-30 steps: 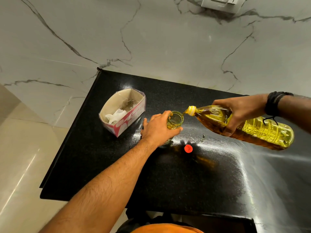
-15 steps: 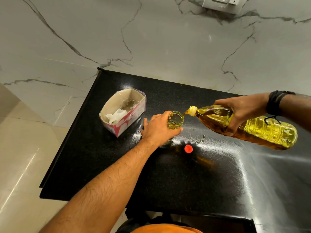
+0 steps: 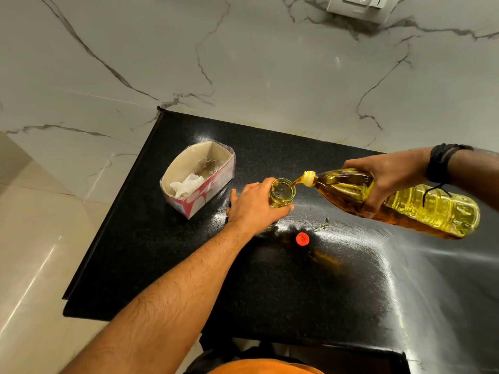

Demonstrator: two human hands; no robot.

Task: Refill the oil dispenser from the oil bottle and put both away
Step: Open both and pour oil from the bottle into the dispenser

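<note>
The left hand (image 3: pixel 253 203) is wrapped around the glass oil dispenser (image 3: pixel 281 193), which stands upright on the black countertop (image 3: pixel 297 292); the fingers are closed on its side below the rim, probably to keep it from sliding or tipping while it receives the oil. The right hand (image 3: pixel 383 176) grasps the oil bottle (image 3: pixel 421 209) around its upper body, with the fingers curled over it, and holds it tilted almost flat, so that its yellow neck (image 3: pixel 308 178) comes just above the open mouth of the dispenser. A thin stream of oil passes from the neck into the dispenser, so the refilling seems to be in progress; I cannot tell how full the dispenser is. The red cap (image 3: pixel 302 239) lies on the countertop near the dispenser, likely put there so it is close for closing the bottle afterwards. A cardboard box (image 3: pixel 199 182) with crumpled paper inside stands to the left, apart from the hands. Putting both containers away is not yet done.
</note>
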